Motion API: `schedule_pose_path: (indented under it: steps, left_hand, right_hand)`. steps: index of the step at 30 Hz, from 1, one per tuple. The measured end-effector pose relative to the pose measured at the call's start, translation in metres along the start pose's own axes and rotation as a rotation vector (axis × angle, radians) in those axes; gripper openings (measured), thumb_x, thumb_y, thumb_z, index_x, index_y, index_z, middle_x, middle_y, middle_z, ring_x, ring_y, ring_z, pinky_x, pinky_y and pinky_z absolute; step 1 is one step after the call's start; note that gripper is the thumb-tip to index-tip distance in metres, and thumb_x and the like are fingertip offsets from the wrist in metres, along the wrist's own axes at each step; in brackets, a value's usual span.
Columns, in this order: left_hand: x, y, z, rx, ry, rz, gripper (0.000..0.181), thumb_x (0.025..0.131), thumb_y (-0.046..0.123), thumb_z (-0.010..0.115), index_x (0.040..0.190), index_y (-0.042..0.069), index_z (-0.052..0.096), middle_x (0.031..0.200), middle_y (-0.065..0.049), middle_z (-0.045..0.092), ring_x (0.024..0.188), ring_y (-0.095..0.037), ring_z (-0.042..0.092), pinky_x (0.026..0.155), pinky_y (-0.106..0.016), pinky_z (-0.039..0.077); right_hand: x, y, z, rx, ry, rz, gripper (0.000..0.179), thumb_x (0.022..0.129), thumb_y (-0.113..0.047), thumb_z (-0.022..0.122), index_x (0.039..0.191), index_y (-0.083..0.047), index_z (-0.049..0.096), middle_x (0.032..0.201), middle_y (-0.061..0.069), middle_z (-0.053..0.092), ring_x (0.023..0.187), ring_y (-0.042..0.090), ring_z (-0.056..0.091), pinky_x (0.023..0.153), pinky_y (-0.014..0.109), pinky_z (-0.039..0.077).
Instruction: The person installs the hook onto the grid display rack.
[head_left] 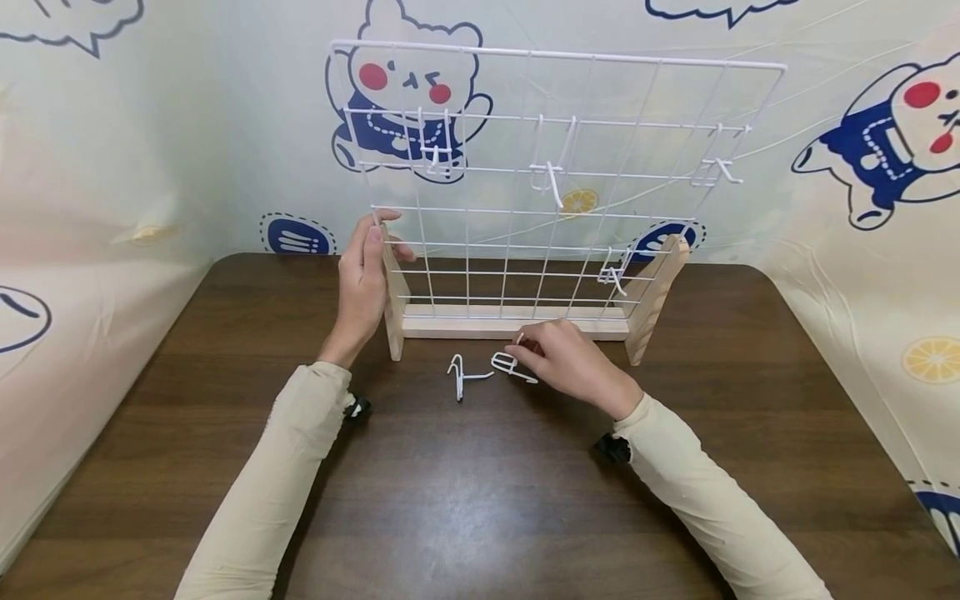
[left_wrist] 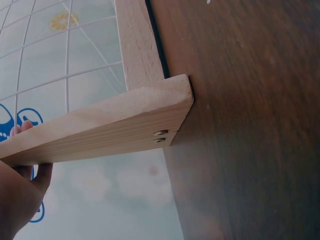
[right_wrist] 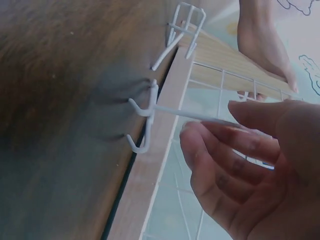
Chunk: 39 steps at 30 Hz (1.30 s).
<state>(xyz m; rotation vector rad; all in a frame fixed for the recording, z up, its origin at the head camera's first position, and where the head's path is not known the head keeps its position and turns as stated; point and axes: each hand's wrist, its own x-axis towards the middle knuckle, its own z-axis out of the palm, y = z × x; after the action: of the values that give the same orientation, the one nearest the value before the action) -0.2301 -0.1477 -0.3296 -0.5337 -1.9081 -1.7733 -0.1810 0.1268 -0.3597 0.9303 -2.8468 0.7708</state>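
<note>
A white wire grid rack [head_left: 507,243] stands on a wooden base with wooden side supports. My left hand [head_left: 363,275] grips the top of its left support [left_wrist: 115,117], fingers wrapped behind it. In front of the base, my right hand [head_left: 573,367] pinches a white wire hook [right_wrist: 150,107] by its straight prong between thumb and fingers; the hook's bent ends point towards the tabletop. Another white hook [head_left: 460,379] rests on the table just left of it. Several more hooks hang on the grid, among them one at upper left [head_left: 435,150] and one at lower right [head_left: 615,271].
The brown wooden table [head_left: 465,500] spreads out in front of the rack. Behind it hangs a pale curtain [head_left: 247,150] with cartoon bears. The right support [head_left: 656,300] rises just beyond my right hand. Each wrist carries a dark strap.
</note>
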Motion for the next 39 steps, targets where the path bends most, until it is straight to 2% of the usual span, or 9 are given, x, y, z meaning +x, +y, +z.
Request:
schedule_pose_path:
  steps: [4, 9, 20, 28, 32, 36, 39]
  left_hand:
    - [0.0, -0.001, 0.0, 0.0, -0.001, -0.001, 0.039, 0.109, 0.019, 0.032, 0.131, -0.007, 0.051, 0.092, -0.039, 0.059, 0.088, -0.047, 0.06, 0.082, -0.033, 0.05]
    - [0.0, -0.002, 0.0, 0.0, -0.002, -0.005, 0.039, 0.109, 0.019, 0.032, 0.131, -0.007, 0.051, 0.092, -0.039, 0.058, 0.089, -0.048, 0.06, 0.082, -0.033, 0.05]
    - [0.0, -0.001, 0.0, -0.004, -0.004, -0.005, 0.039, 0.109, 0.019, 0.032, 0.131, -0.006, 0.051, 0.093, -0.04, 0.058, 0.089, -0.049, 0.059, 0.081, -0.033, 0.05]
    - [0.0, 0.0, -0.001, -0.003, -0.004, -0.003, 0.036, 0.109, 0.019, 0.032, 0.129, 0.002, 0.056, 0.093, -0.04, 0.058, 0.09, -0.049, 0.059, 0.083, -0.033, 0.05]
    - [0.0, 0.0, 0.0, -0.005, -0.003, -0.001, 0.036, 0.109, 0.019, 0.032, 0.13, 0.001, 0.055, 0.093, -0.04, 0.058, 0.089, -0.049, 0.059, 0.082, -0.032, 0.05]
    - [0.0, -0.001, 0.0, -0.006, -0.002, -0.001, 0.037, 0.109, 0.018, 0.032, 0.13, -0.002, 0.054, 0.092, -0.04, 0.058, 0.089, -0.049, 0.059, 0.081, -0.032, 0.05]
    - [0.0, -0.001, -0.001, -0.007, -0.002, 0.0, 0.039, 0.109, 0.018, 0.031, 0.13, -0.007, 0.051, 0.092, -0.04, 0.058, 0.089, -0.049, 0.059, 0.079, -0.032, 0.05]
  right_hand:
    - [0.0, 0.001, 0.002, -0.017, 0.028, 0.02, 0.024, 0.097, -0.024, 0.066, 0.076, -0.013, 0.069, 0.059, -0.011, 0.052, 0.052, 0.005, 0.046, 0.054, 0.028, 0.041]
    - [0.0, 0.002, 0.001, -0.02, 0.027, 0.028, 0.024, 0.097, -0.021, 0.065, 0.076, -0.011, 0.07, 0.059, -0.011, 0.052, 0.052, 0.005, 0.045, 0.053, 0.028, 0.04]
    - [0.0, 0.006, -0.012, 0.059, -0.044, -0.004, 0.013, 0.096, -0.013, 0.065, 0.089, -0.005, 0.074, 0.068, -0.007, 0.06, 0.059, 0.006, 0.051, 0.059, 0.028, 0.045]
    - [0.001, 0.011, -0.012, 0.146, -0.13, 0.006, 0.016, 0.098, -0.011, 0.061, 0.089, -0.006, 0.072, 0.064, -0.002, 0.063, 0.058, 0.006, 0.054, 0.056, 0.026, 0.043]
    - [0.001, 0.012, -0.012, 0.161, -0.143, 0.01, 0.017, 0.099, -0.012, 0.06, 0.089, -0.006, 0.073, 0.066, 0.002, 0.065, 0.058, 0.007, 0.056, 0.056, 0.027, 0.044]
    - [0.001, 0.013, -0.012, 0.196, -0.17, 0.023, 0.02, 0.101, -0.013, 0.058, 0.092, -0.006, 0.073, 0.068, 0.006, 0.067, 0.059, 0.014, 0.062, 0.057, 0.028, 0.047]
    - [0.001, 0.015, -0.011, 0.232, -0.195, 0.031, 0.024, 0.103, -0.015, 0.056, 0.087, -0.005, 0.072, 0.067, 0.008, 0.067, 0.061, 0.022, 0.064, 0.057, 0.028, 0.049]
